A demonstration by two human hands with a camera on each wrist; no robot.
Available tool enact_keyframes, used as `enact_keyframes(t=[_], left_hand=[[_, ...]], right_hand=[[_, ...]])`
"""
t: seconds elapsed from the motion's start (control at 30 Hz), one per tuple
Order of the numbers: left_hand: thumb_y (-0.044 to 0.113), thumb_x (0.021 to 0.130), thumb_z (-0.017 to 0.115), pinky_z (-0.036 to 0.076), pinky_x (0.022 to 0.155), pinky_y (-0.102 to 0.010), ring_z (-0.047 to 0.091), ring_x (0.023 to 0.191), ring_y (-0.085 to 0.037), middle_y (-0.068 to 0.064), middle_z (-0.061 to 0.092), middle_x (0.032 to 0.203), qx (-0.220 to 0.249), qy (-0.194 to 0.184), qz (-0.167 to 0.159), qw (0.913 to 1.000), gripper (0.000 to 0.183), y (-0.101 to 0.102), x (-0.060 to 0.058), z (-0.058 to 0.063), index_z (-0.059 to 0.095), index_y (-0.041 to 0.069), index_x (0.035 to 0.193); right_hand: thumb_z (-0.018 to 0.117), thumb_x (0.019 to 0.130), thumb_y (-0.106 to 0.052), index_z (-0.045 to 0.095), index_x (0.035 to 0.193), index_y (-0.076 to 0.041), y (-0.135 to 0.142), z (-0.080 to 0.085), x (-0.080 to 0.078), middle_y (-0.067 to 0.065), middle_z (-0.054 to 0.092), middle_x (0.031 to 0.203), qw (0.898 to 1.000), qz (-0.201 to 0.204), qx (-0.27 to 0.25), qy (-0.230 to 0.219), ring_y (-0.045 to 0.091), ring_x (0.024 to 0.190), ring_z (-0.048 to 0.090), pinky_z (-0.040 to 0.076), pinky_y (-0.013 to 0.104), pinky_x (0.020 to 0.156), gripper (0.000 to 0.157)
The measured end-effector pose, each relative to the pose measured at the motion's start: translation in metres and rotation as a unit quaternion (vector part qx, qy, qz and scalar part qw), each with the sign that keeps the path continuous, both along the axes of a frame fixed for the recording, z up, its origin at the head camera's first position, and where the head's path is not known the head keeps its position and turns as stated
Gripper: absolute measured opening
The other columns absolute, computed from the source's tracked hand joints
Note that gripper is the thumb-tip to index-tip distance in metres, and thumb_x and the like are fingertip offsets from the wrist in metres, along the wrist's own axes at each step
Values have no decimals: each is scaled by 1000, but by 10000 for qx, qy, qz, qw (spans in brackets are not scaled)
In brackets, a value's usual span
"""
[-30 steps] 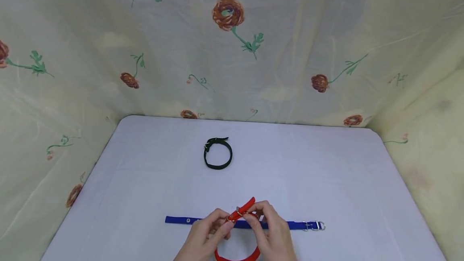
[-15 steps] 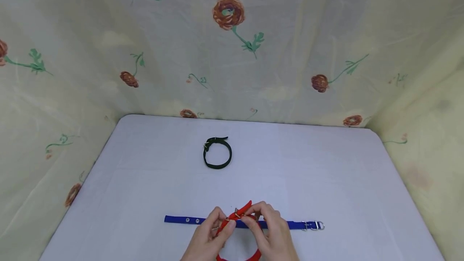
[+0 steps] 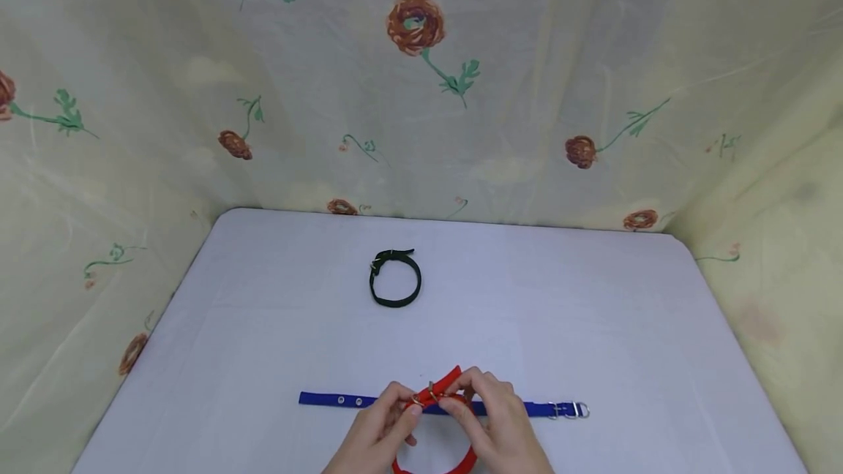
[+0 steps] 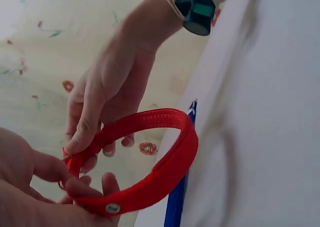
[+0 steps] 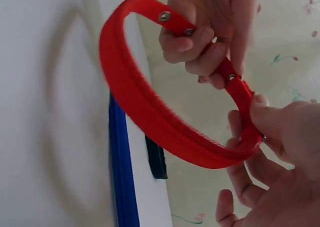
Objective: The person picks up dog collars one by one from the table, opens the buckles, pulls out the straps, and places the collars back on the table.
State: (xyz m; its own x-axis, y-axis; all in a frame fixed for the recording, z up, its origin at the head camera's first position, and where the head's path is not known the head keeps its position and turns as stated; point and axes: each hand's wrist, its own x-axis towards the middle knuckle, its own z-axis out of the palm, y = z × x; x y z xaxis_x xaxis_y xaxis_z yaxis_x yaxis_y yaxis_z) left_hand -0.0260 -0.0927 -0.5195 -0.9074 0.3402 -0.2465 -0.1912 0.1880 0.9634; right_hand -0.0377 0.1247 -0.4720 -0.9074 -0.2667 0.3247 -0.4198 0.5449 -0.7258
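A red buckle collar (image 3: 465, 462), bent into a loop, is held up between my two hands. My left hand (image 3: 377, 429) pinches the strap near a metal ring, left of the buckle. With thumb and fingers, my right hand (image 3: 498, 423) grips the collar at the buckle side, where the strap's tip sticks up past the metal. In the left wrist view the collar's wide padded band (image 4: 172, 167) hangs clear of the table. Metal eyelets show along the strap (image 5: 165, 17) in the right wrist view. Fingers partly cover the buckle.
Behind my hands a blue collar (image 3: 536, 409) lies stretched flat across the table, its buckle and ring at the right end. Farther back sits a black collar (image 3: 396, 303) fastened into a loop. The white-covered table (image 3: 626, 328) is surrounded by a flowered curtain (image 3: 500, 93).
My left hand has shifted slightly right, closer to my right hand. The red collar's tip has dipped a little, then risen slightly. The blue and black collars lie as before.
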Motion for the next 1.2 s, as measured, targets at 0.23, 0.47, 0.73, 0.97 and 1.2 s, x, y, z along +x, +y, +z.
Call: enact_keyframes(t=[0.23, 0.47, 0.73, 0.97, 1.2], left_hand=[[53, 109, 58, 42, 57, -23, 63, 77, -15, -1, 66, 84, -302, -382, 404, 9980, 40, 5, 4, 23, 54, 14, 117], [52, 110, 56, 44, 58, -23, 59, 73, -9, 3, 67, 86, -290, 164, 211, 9992, 34, 1, -2, -20, 62, 21, 123], [47, 113, 54, 54, 63, -22, 66, 76, -3, 9, 75, 93, -342, 772, -220, 9962, 31, -5, -8, -37, 67, 22, 125], [55, 110, 57, 37, 58, -22, 51, 69, -5, 9, 56, 77, -723, 239, 195, 9969, 40, 2, -1, 25, 75, 20, 115], [48, 111, 57, 42, 63, -22, 55, 74, -4, 6, 61, 81, -745, 135, 92, 9971, 35, 3, 1, 41, 73, 17, 115]], right_hand=[[82, 95, -16, 67, 104, -31, -5, 5, 4, -32, 66, 91, 9961, -614, -323, -540, -5, 88, 58, 51, 29, 84, 23], [80, 98, -19, 66, 104, -33, 0, 5, 3, -33, 68, 93, 9983, -256, -161, -495, -7, 90, 60, 49, 31, 84, 20], [78, 99, -22, 67, 105, -32, 5, 2, 2, -31, 69, 94, 9995, 176, -82, -261, -6, 89, 58, 46, 29, 78, 17], [77, 100, -17, 66, 107, -31, 3, 2, 2, -31, 68, 95, 9994, -108, -197, -272, -6, 88, 59, 50, 28, 81, 19], [77, 99, -16, 68, 108, -27, 4, 2, 2, -29, 69, 96, 9996, -10, -201, -197, -5, 87, 59, 53, 29, 81, 17]])
